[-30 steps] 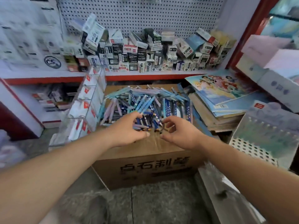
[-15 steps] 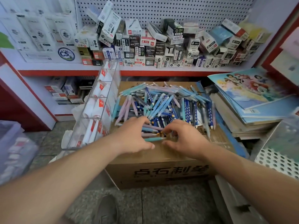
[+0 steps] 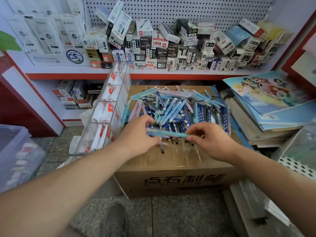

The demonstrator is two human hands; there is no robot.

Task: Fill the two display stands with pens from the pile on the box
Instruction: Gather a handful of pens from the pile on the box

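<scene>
teal pen [image 3: 168,133] pinched at its ends by left hand [image 3: 136,136] and right hand [image 3: 211,141], one cardboard box [image 3: 171,165], one clear stand [image 3: 109,106]

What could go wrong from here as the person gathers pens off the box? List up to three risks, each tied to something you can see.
1. The teal pen is pinched only at its ends by the left hand and right hand, so it could slip and fall.
2. A dark pen lies near the box front edge; a nudge might roll it off.
3. The clear stand sits close to the left arm; a bump might tip it.
</scene>
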